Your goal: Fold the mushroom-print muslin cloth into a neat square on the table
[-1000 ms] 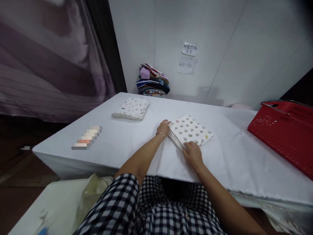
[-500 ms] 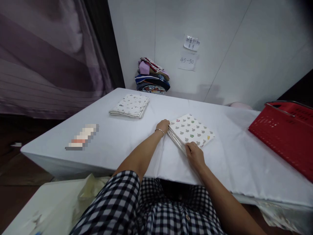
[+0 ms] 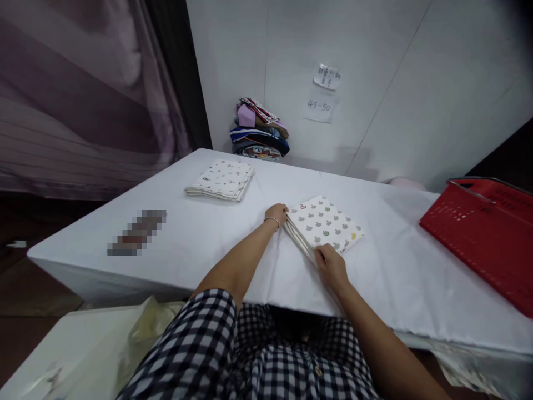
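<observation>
A folded white cloth with grey, red, green and yellow printed motifs lies on the white-covered table in front of me. My left hand, with a bracelet at the wrist, is closed on the cloth's left corner. At its near corner my right hand pinches the layered edge between thumb and fingers. Several fold layers show along the side between my hands. Farther back on the left rests a second folded white cloth with a small dark print, apart from both hands.
On the right of the table stands a red plastic basket with a metal handle. A pile of folded fabrics sits behind the table against the wall. A blurred-out flat object lies at the left.
Both hands keep their hold on the cloth's edge with hardly any movement. The view has shifted slightly, and the basket appears a little farther left and lower.
</observation>
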Available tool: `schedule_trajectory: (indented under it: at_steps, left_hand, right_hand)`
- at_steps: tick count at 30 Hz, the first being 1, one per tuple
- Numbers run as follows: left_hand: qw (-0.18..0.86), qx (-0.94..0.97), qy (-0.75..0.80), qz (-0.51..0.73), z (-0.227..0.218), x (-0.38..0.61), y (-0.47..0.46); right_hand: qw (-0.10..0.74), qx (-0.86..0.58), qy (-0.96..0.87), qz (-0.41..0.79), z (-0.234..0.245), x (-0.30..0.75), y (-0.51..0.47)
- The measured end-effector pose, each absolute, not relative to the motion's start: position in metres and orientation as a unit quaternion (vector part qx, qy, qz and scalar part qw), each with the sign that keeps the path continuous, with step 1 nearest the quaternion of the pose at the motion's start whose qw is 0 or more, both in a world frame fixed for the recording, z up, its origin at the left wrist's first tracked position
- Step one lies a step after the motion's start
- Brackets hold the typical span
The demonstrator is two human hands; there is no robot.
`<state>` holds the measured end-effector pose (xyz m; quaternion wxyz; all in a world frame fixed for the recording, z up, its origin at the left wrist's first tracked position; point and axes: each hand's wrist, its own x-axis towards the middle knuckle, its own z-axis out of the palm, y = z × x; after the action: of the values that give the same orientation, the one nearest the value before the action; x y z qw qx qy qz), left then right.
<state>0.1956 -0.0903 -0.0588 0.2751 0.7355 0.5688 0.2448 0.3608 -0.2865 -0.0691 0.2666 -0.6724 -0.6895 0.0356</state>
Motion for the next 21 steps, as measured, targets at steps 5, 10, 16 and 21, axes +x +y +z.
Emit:
schedule_trajectory:
  at_steps: [5,10,16,21]
  left_hand:
    - [0.342,0.682,0.574,0.296,-0.054,0.193,-0.100]
    - [0.440,0.597,0.599,0.302,-0.054,0.203,-0.109]
    - [0.504,0.543,0.599,0.304,-0.048,0.217,-0.121]
    - [0.504,0.524,0.604,0.326,-0.043,0.222,-0.121]
  right_hand:
    - [0.209,-0.695,-0.687,0.031,-0.064,0.358,-0.282]
    - [0.152,-0.720,-0.676,0.031,-0.058,0.355,-0.272]
    - [0.192,-0.704,-0.681,0.066,-0.058,0.361,-0.270]
    - [0.149,-0.717,-0.680,0.040,-0.056,0.358,-0.271]
